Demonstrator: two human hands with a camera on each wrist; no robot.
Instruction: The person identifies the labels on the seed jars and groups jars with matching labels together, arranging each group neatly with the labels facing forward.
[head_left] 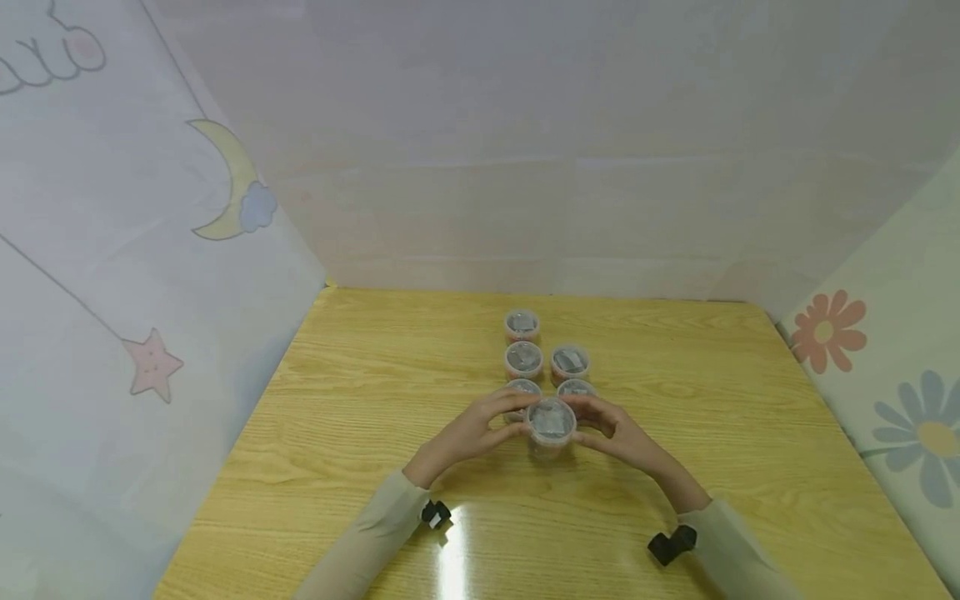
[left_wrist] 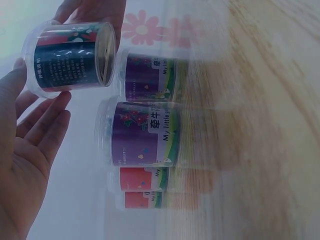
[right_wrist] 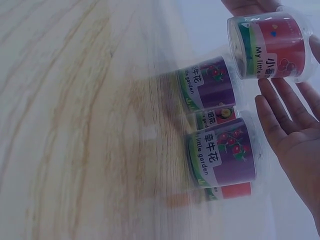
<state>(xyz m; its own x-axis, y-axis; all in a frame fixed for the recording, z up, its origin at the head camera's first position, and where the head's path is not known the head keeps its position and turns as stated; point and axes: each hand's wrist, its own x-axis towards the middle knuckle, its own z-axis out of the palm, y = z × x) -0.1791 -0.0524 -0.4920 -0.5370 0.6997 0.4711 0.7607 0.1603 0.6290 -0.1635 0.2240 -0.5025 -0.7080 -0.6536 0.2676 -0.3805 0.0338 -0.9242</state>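
Between my two hands is a lidded clear plastic cup [head_left: 551, 421], raised above the table. Its red label [right_wrist: 277, 45] reads "My little…", and a dark panel of printed text [left_wrist: 67, 62] covers its other side. My left hand [head_left: 474, 427] grips the cup's left side near the lid with thumb and fingertips. From the opposite side my right hand [head_left: 622, 435] holds it the same way. Just behind stand two purple-labelled cups [left_wrist: 142, 134], upright on the table. The left one's lid [head_left: 524, 387] is partly covered by my left fingers, the right one's lid [head_left: 577, 387] by my right fingers.
Farther back stand three more lidded cups: one at the far end [head_left: 522, 324], one in front of it [head_left: 523, 359] and one to the right [head_left: 570, 363]. The wooden table [head_left: 360, 375] is bounded by pale fabric walls [head_left: 480, 217] behind and at both sides.
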